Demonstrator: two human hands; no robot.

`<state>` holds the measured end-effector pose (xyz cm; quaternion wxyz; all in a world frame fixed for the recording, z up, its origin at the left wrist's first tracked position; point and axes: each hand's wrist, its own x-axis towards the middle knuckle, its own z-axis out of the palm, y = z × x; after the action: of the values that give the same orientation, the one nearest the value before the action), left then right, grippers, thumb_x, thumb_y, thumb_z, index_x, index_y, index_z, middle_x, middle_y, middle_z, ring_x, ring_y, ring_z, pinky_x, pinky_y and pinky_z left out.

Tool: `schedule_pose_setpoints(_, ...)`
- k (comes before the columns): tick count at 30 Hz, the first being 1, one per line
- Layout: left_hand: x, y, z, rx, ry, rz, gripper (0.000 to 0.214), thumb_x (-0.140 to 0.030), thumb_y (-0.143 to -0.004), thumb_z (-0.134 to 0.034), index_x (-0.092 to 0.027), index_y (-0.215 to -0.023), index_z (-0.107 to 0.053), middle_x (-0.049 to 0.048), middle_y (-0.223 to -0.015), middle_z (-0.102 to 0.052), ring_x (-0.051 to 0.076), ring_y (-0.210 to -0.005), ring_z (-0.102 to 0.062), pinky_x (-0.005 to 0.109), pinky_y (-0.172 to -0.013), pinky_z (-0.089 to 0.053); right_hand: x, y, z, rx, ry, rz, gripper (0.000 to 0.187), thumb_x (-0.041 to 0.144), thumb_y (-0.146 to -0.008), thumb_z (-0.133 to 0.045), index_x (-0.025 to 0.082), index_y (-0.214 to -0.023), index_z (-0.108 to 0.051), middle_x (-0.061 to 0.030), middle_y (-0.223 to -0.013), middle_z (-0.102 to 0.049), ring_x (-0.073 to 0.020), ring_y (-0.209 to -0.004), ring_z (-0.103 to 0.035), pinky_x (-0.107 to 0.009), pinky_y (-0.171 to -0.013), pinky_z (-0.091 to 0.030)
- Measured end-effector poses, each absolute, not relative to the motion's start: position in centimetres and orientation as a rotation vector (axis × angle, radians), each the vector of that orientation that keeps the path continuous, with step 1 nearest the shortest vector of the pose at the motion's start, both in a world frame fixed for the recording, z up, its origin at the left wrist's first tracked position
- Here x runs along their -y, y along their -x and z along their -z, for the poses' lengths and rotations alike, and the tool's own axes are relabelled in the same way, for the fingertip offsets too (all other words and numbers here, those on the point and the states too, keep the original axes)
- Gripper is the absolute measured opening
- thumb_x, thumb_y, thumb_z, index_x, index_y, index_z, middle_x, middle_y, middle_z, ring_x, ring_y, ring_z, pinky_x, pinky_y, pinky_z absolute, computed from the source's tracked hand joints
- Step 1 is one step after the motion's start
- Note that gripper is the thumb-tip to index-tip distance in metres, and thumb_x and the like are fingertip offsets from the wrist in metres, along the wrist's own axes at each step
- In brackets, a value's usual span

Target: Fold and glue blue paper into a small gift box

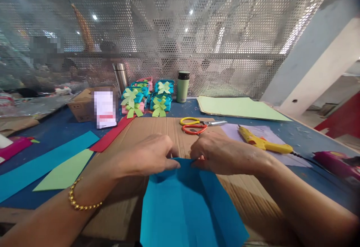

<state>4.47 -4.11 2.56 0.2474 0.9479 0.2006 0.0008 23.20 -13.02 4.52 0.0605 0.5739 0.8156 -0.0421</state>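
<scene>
A creased sheet of blue paper (185, 209) stretches from the bottom edge up to my two hands, over a brown cardboard sheet (152, 127). My left hand (153, 155) pinches its far edge, thumb on the near side. Close by on the right, my right hand (212, 151) grips the same edge with curled fingers. The side strips of the paper stand folded up a little. Just beyond my right hand lie scissors (201, 124) with one yellow and one red handle loop.
Right: a yellow glue gun (263, 142) on purple paper, a magenta tape dispenser (337, 164), green sheets (239, 107). Left: blue strip (53, 164), green piece (66, 170), red strip (112, 136), cardboard box (80, 106). Behind: small bow-topped paper baskets (160, 102), green tumbler (182, 87), steel flask (121, 79), perforated metal screen (239, 33).
</scene>
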Motion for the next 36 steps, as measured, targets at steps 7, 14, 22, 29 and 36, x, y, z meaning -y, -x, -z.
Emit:
schedule_pose_setpoints(7, 3.5, -4.7, -2.1, -0.373, -2.674, -0.048, 0.028, -0.025, -0.082, -0.056, -0.017, -0.055, -0.05, -0.004, -0.056, -0.043, 0.011, -0.056, -0.041, 0.028, -0.054, -0.023, 12.9, -23.3, -4.5, -2.487, -1.712, 0.117, 0.015, 0.022, -0.079, -0.064, 0.021, -0.068, -0.074, -0.0011, -0.058, -0.063, -0.0115, -0.052, -0.041, -0.027, -0.052, -0.02)
schedule_pose_setpoints(14, 3.2, -4.8, -1.5, -0.386, -2.677, 0.008, 0.025, -0.027, -0.084, -0.056, -0.017, -0.062, -0.059, -0.0022, -0.062, -0.052, 0.012, -0.06, -0.045, 0.028, -0.055, -0.026, 12.9, -23.0, -4.6, -2.464, -1.693, 0.204, 0.014, 0.022, -0.082, -0.065, 0.02, -0.074, -0.077, -0.0023, -0.064, -0.069, -0.0128, -0.055, -0.05, -0.026, -0.052, -0.024)
schedule_pose_setpoints(22, 4.0, -4.7, -2.1, -0.443, -2.666, 0.038, 0.033, -0.031, -0.084, -0.058, -0.019, -0.055, -0.048, -0.0063, -0.048, -0.032, 0.01, -0.047, -0.033, 0.029, -0.05, -0.02, 13.3, -23.1, -4.7, -2.472, -1.7, 0.147, 0.013, 0.022, -0.081, -0.065, 0.021, -0.074, -0.076, -0.002, -0.064, -0.068, -0.0131, -0.055, -0.051, -0.027, -0.052, -0.024)
schedule_pose_setpoints(29, 4.1, -4.9, -2.5, -0.442, -2.559, 0.042, 0.031, -0.024, -0.08, -0.057, -0.018, -0.053, -0.043, -0.0067, -0.051, -0.029, 0.009, -0.049, -0.031, 0.028, -0.048, -0.018, 13.4, -22.8, -4.8, -2.45, -1.69, 0.16, 0.014, 0.023, -0.082, -0.064, 0.019, -0.075, -0.076, -0.0028, -0.066, -0.069, -0.0141, -0.058, -0.054, -0.027, -0.053, -0.025)
schedule_pose_setpoints(36, 2.2, -4.8, -1.8, -0.442, -2.28, -0.012, 0.03, -0.025, -0.077, -0.059, -0.018, -0.054, -0.041, -0.0064, -0.057, -0.027, 0.009, -0.054, -0.026, 0.026, -0.048, -0.018, 12.5, -24.3, -4.6, -2.615, -1.841, 0.268, 0.042, 0.047, -0.095, -0.054, 0.017, -0.068, -0.066, 0.0007, -0.061, -0.059, -0.0105, -0.055, -0.046, -0.024, -0.053, -0.029)
